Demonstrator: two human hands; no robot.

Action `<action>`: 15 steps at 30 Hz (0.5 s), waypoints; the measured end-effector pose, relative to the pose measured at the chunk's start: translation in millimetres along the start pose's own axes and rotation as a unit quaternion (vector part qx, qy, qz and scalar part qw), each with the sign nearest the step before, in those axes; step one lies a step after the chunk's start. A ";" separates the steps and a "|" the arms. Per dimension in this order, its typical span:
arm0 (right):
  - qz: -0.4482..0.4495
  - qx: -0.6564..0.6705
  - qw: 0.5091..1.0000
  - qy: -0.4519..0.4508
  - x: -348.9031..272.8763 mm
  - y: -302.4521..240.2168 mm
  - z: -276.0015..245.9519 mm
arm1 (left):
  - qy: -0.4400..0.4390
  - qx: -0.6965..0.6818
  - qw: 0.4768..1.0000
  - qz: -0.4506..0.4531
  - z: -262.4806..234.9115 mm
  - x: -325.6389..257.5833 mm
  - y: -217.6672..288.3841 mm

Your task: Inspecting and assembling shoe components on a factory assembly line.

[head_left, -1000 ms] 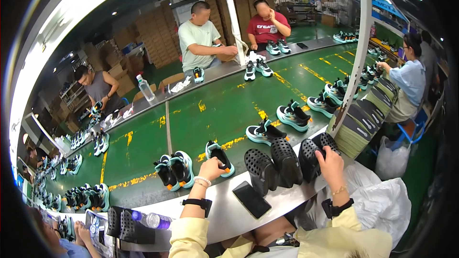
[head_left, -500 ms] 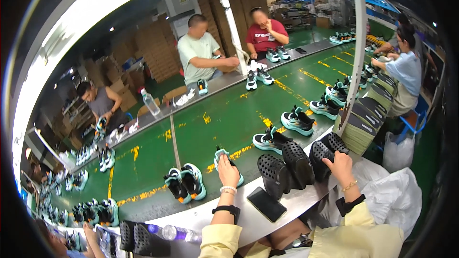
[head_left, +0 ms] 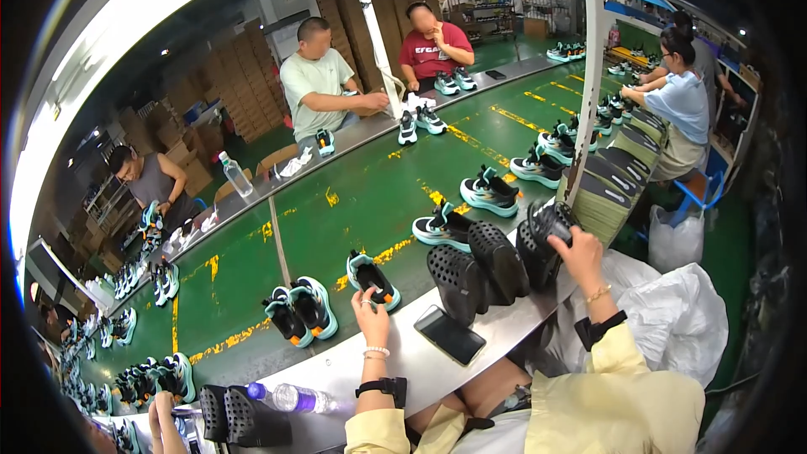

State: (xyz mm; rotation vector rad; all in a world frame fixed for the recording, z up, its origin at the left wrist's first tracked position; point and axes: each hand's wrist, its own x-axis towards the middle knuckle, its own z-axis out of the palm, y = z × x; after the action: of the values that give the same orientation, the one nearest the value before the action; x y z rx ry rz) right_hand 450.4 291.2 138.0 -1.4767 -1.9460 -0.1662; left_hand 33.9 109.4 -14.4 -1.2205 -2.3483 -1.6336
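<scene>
The left hand has its fingers bent against the near end of a sneaker, which is black with a pale teal sole and lies toe outward near the surface's near edge; whether the grip is closed I cannot tell. The right hand grasps a black clog at the near edge, thumb and fingers bent over it, with another clog just beside it.

The surface is green with yellow marks and has steel strips along its edges. Left of the sneaker, a sneaker pair stands side by side. Between the two hands, a phone lies on the near steel strip, and a clog pair stands tilted just beyond it. More sneakers run in a slanting row toward the far right. On the near strip, farther left, a bottle with a purple label lies beside dark clogs. Another bottle stands by the far edge.
</scene>
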 end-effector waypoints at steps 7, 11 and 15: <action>-0.024 0.209 0.976 -0.062 28.7 -121.0 -101.4 | 0.029 -0.119 0.990 -0.075 3.8 -14.1 10.6; -0.251 0.165 0.934 -0.194 -15.1 -237.2 -73.8 | 0.043 -0.104 0.990 -0.090 -4.1 -17.1 7.7; -0.283 0.125 0.897 -0.315 -53.5 -321.6 2.5 | 0.054 -0.089 0.994 -0.022 -9.7 -17.1 -3.9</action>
State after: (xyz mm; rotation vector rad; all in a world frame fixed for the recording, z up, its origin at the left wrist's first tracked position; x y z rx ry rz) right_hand 169.4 137.3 198.2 -0.8017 -2.7619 0.3455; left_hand 39.5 91.2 -20.5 -1.0821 -2.2207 -1.9077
